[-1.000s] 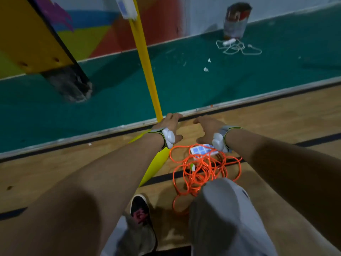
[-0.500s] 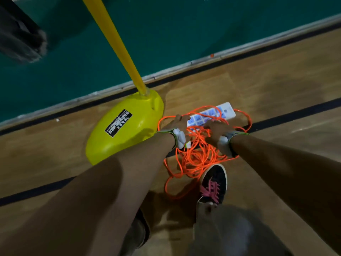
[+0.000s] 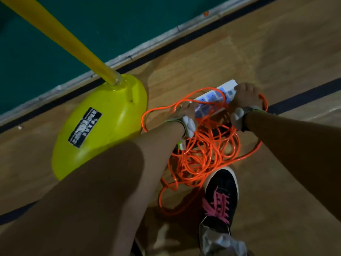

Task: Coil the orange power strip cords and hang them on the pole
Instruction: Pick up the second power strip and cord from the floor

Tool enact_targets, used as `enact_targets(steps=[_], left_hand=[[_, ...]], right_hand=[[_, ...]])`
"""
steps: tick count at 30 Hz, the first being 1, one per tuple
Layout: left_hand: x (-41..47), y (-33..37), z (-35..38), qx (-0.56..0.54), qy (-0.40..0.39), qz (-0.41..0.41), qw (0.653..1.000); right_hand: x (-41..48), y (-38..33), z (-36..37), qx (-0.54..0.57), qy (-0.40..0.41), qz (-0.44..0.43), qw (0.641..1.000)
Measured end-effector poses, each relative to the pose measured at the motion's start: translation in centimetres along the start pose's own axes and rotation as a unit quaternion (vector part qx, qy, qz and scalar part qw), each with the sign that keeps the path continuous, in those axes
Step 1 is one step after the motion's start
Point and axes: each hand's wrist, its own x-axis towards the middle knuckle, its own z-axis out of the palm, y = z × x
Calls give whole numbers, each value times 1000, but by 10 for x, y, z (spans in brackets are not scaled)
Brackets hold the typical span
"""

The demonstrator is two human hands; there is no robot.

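Head: yellow base [image 3: 114, 115] beside tangled orange cord [image 3: 200, 164].

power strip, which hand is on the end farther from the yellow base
The right hand holds that far end of the power strip; the left hand is at the end nearer the yellow base.

Cord pile [image 3: 201, 157] R of pole base [image 3: 110, 119], strip [image 3: 212, 97] behind
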Motion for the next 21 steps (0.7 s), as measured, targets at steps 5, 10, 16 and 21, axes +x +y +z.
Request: enact_targets(steps=[5, 10, 16, 21], left_hand=[[15, 31, 3, 49, 19, -1, 999], [15, 34, 8, 57, 10, 6, 998], [5, 35, -5, 37, 74, -16, 996], [-10, 38, -52, 8, 88, 3, 996]], right_hand=[[30, 26, 3, 26, -25, 69, 997], [37, 33, 4, 1, -43, 76, 996], [33, 30, 0, 66, -1, 108, 992], [1, 4, -37, 166, 33, 54, 984]])
